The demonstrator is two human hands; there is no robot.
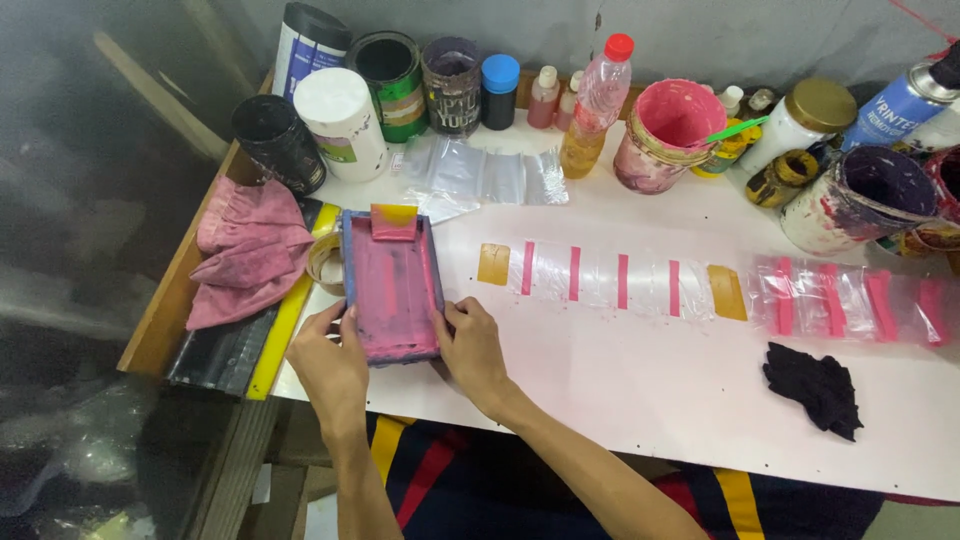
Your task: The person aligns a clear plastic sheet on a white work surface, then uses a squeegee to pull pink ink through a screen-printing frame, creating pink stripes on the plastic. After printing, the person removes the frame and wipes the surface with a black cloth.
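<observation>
Left hand: fingers curled narrow against the lower left edge of a small screen frame, thumb on its rim. Right hand: fingers closed on the frame's lower right corner. The frame is thus held from both sides.

Screen frame: blue-edged rectangle, mesh coated in pink ink, lying flat at the left end of the white surface. A small squeegee stained pink and yellow rests at its 12 o'clock end.

At 9 o'clock of the frame: roll of tape, yellow strip, crumpled pink cloth.

At 3 o'clock: row of clear plastic bags bearing pink stripes, taped down at both ends with tan tape.

At 4 o'clock, well apart: black rag.

At 12 to 2 o'clock, along the back edge: ink cans, jars and bottles, among them a pink-stained tub and a red-capped bottle.
</observation>
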